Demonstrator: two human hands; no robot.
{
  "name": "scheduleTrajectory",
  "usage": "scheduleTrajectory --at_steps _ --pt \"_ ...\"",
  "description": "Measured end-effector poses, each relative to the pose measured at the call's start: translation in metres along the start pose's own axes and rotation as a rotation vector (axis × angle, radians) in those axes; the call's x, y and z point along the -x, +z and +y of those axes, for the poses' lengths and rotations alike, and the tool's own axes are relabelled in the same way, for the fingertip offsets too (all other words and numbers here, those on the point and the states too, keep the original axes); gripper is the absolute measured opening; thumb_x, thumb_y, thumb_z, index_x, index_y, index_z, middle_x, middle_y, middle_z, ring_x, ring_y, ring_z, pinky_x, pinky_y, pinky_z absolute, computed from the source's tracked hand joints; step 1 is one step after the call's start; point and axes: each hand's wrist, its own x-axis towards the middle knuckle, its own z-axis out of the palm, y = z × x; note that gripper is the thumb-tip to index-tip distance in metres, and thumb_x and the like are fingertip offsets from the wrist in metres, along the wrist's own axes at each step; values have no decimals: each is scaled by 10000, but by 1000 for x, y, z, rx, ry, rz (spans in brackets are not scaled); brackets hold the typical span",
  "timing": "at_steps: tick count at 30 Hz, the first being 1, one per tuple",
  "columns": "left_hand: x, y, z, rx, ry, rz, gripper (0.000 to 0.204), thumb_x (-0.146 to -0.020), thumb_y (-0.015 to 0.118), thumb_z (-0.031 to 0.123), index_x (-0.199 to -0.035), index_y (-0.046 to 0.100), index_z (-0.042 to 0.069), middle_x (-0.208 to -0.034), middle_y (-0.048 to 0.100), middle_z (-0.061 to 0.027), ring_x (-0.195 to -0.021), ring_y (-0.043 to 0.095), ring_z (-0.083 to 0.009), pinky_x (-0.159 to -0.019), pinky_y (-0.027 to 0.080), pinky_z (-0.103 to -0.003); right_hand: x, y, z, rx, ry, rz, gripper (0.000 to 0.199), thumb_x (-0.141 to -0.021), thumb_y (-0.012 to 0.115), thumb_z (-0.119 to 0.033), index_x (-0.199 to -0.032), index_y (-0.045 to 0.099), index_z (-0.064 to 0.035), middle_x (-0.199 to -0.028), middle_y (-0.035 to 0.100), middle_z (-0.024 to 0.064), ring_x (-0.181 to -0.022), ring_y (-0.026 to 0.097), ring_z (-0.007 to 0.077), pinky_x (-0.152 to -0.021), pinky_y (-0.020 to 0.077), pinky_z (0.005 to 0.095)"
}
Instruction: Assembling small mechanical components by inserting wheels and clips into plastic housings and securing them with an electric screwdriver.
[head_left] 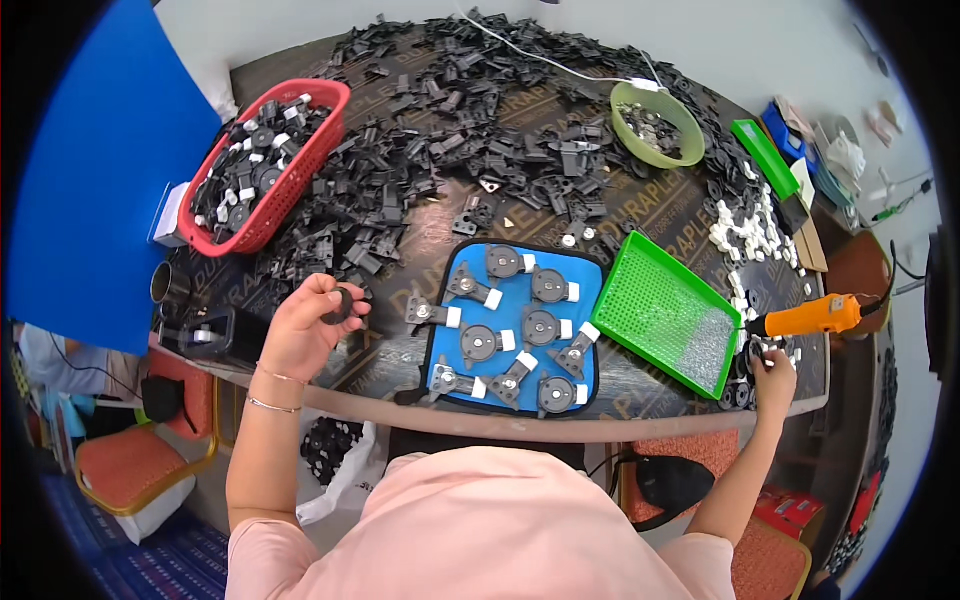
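Observation:
At the left, my left hand (306, 325) is raised over the table's front part. Its fingers pinch a round black disc (342, 306). Far to the right, my right hand (773, 384) reaches into a pile of black round parts (738, 390). The fingers there are drawn together, and what is between them, if anything, is hidden. Just above that hand lies an orange electric screwdriver (812, 316). Between my hands is a blue mat (505, 318) with several black caster-like assemblies (480, 343), each with a white block.
A green tray (650, 300) holds small shiny screws beside the mat. At the far left stands a red basket (335, 118) full of black and white parts. Loose black brackets (440, 100) cover the table's back. A pale green bowl (690, 145) and white pieces (745, 230) sit right.

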Motion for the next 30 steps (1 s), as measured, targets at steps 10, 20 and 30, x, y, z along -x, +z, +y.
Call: scheduleTrajectory --at_steps 10,20,30 --pt "40 51 -43 -72 -231 -346 339 -857 582 139 -1168 490 43 -953 582 -44 -675 490 -72 -564 395 -194 84 -43 -232 -816 -663 -292 236 -625 744 -33 -801 587 -29 -875 658 128 -711 621 168 -619 503 268" --pt "41 58 -56 312 -209 -291 327 -919 523 208 -1212 454 80 -1031 562 -37 -812 535 -104 -699 454 -249 111 -24 -345 -838 -989 -456 354 -596 805 -174 -870 607 -68 -1067 567 107 -838 623 239 -680 508 316" --pt "22 45 -60 410 -279 -414 369 -901 550 308 -1181 466 81 -1015 586 -78 -812 533 -113 -711 443 -251 91 -16 -358 -884 -998 -585 504 -601 793 -128 -1068 614 -69 -1043 622 113 -942 605 257 -787 486 338"
